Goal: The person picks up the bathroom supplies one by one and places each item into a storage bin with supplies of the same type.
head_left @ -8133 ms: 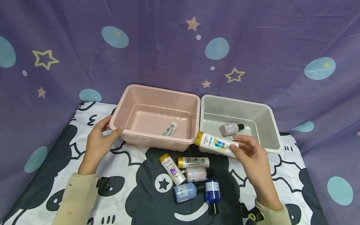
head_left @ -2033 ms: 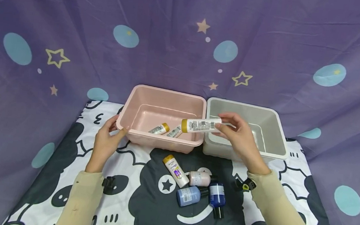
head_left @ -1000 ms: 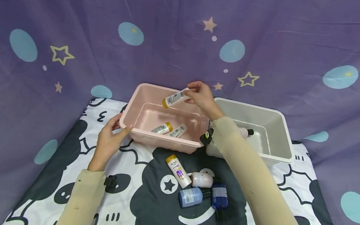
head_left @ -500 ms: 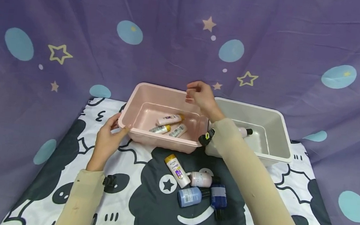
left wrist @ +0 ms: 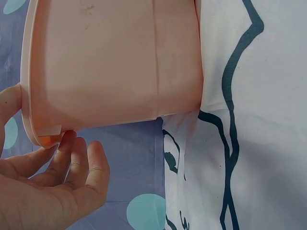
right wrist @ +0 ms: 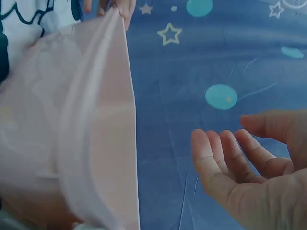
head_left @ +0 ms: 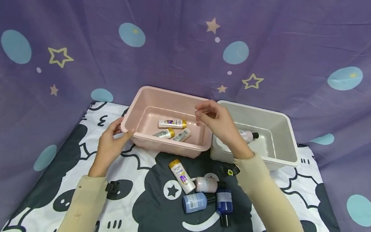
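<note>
Head view showed a purple backdrop cloth printed with stars and pale blue dots hanging behind a bench covered by a white cloth with black cartoon figures. On that bench stood a pink bin and, touching its right side, a grey bin. The left hand rested at the pink bin's near left corner, thumb along the outer rim and fingertips against the wall; in the left wrist view the fingers lay nearly straight, touching the underside of the rim, so that grip was spread and pressed on the bin rather than curled round it. The right hand hovered above the seam where the two bins met, holding nothing; the right wrist view showed its fingers loosely bent and apart, the palm bare, with the blurred pink wall just beside it.

Inside the pink bin lay three gold-capped white bottles close together on the floor, one above the other two. In the grey bin lay one pinkish bottle with a black cap, partly hidden by the right hand. On the bench in front of the bins lay a cluster of four more: a gold-capped white bottle, a pale pink bottle, a light blue bottle and a dark blue bottle, all on their sides and touching or nearly so.
</note>
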`<act>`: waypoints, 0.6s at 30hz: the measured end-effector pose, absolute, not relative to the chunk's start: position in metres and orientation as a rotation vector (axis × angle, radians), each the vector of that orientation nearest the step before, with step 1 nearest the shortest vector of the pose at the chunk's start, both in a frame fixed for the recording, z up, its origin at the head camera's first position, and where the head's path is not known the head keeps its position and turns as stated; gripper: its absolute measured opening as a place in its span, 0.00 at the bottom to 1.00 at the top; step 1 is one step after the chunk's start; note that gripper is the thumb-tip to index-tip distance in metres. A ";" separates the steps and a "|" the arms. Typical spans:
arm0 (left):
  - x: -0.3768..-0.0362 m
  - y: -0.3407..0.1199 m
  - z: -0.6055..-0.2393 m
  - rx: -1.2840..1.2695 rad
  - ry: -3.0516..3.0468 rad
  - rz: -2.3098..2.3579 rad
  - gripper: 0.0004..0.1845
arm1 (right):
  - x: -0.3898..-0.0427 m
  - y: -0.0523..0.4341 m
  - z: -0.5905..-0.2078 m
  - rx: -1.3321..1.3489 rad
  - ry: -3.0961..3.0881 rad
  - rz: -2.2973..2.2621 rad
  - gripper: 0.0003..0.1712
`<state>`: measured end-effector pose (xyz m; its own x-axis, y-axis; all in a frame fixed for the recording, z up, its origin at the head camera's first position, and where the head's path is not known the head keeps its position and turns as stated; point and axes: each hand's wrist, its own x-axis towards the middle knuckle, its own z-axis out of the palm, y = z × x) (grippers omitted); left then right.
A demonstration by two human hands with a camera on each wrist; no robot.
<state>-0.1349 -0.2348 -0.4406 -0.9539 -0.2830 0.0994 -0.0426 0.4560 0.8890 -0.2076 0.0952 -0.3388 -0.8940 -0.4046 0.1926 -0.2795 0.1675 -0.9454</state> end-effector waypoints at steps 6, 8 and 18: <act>-0.135 -0.235 -0.440 0.299 -2.481 -1.494 0.37 | -0.177 0.112 -0.354 -0.756 2.407 -1.712 0.11; -0.135 -0.235 -0.440 0.304 -2.484 -1.490 0.37 | -0.169 0.117 -0.360 -0.763 2.436 -1.678 0.10; -0.134 -0.236 -0.441 0.268 -2.463 -1.501 0.39 | -0.138 0.125 -0.393 -0.700 2.243 -1.717 0.11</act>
